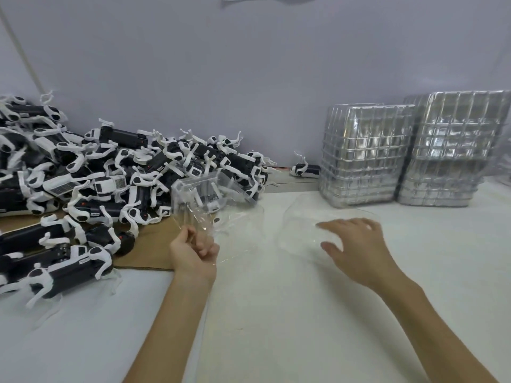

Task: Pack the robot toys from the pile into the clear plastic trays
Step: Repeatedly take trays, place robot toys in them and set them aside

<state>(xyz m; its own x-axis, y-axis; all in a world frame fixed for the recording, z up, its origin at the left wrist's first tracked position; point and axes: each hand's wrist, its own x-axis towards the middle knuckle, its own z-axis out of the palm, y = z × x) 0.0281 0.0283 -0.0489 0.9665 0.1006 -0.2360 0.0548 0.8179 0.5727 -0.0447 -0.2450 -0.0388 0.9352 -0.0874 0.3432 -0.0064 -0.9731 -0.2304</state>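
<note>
Gripping the lower edge of a clear plastic tray [204, 194], the left hand [193, 252] curls its fingers round the thin plastic and holds it tilted up just in front of the pile of robot dog toys [110, 172]. The pile lies partly on cardboard [154, 244] at the left. The right hand [356, 241], fingers straight and spread, lies over a second clear tray [298, 217] on the white surface [304, 313]. Two stacks of trays [365, 153] stand by the wall, a stray toy [305, 170] just beside them.

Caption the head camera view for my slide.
Packing: left hand holds a clear tray beside the robot toy pile; right hand spread over a second tray.
</note>
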